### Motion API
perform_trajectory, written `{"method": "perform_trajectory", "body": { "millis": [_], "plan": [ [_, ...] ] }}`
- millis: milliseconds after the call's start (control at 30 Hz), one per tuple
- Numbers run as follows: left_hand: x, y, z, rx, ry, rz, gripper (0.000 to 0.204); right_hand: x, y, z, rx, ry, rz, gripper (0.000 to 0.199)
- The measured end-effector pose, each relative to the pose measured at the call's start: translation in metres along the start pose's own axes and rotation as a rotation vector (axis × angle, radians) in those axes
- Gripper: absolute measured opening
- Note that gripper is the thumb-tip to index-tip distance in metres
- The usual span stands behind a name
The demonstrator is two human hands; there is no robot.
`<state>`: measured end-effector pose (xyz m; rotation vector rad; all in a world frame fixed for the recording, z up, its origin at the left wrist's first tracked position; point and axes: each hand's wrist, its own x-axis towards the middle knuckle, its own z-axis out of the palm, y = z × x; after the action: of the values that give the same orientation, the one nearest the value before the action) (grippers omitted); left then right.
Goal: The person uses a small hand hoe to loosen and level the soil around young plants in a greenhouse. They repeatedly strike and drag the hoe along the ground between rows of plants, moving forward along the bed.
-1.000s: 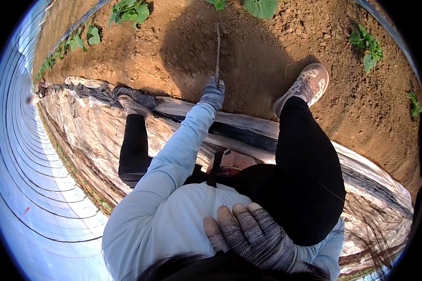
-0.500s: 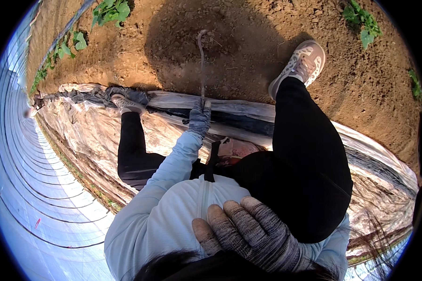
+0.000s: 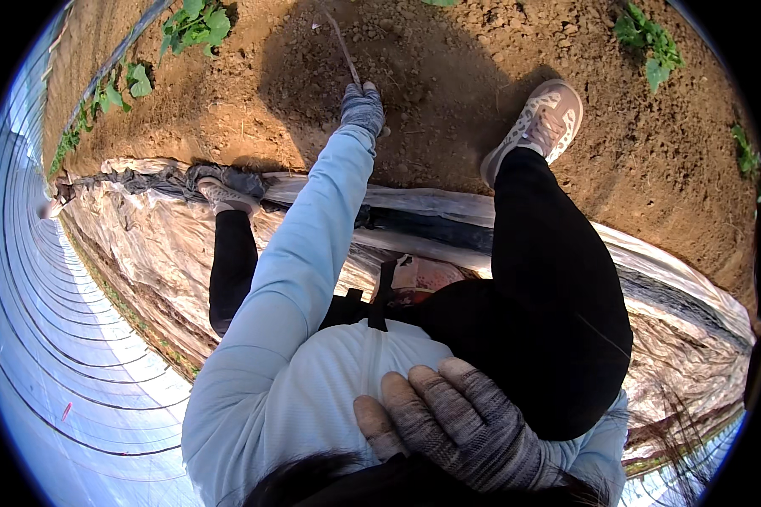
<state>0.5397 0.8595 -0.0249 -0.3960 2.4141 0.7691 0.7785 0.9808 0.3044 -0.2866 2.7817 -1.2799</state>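
Over bare soil (image 3: 448,93) — left hand (image 3: 363,107), thin stick (image 3: 343,46)

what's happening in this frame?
A person bends over bare brown soil in what looks like a plastic-covered growing tunnel. The gloved left hand, arm stretched out in a light blue sleeve, grips a thin stick whose far end lies on the dirt. The gloved right hand rests flat against the person's own torso. One shoe stands on the soil, the other on the crumpled plastic sheeting. Small green plants line the bed.
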Motion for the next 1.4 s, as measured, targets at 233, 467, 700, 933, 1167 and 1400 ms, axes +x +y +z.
{"method": "perform_trajectory", "body": {
  "millis": [233, 467, 700, 933, 1167, 1400],
  "plan": [
    [-0.035, -0.013, 0.029, 0.115, -0.248, 0.099, 0.047, 0.006, -0.001, -0.001, 0.033, -0.024, -0.069, 0.031],
    [-0.055, -0.021, 0.018, 0.194, -0.271, 0.087, 0.043, 0.009, -0.001, -0.003, 0.061, -0.069, -0.099, 0.032],
    [-0.077, -0.086, 0.029, 0.240, -0.113, 0.270, 0.042, 0.006, 0.001, -0.003, 0.052, -0.025, -0.094, 0.032],
    [-0.124, -0.157, 0.014, 0.189, -0.060, 0.465, 0.037, 0.006, 0.000, -0.008, 0.061, -0.069, -0.073, 0.029],
    [-0.087, -0.156, -0.004, -0.014, -0.005, 0.333, 0.038, 0.003, 0.000, -0.008, 0.016, -0.090, -0.055, 0.030],
    [0.051, -0.050, -0.065, 0.047, 0.197, 0.121, 0.053, 0.000, -0.002, -0.005, -0.004, -0.043, -0.053, 0.030]
  ]
}}
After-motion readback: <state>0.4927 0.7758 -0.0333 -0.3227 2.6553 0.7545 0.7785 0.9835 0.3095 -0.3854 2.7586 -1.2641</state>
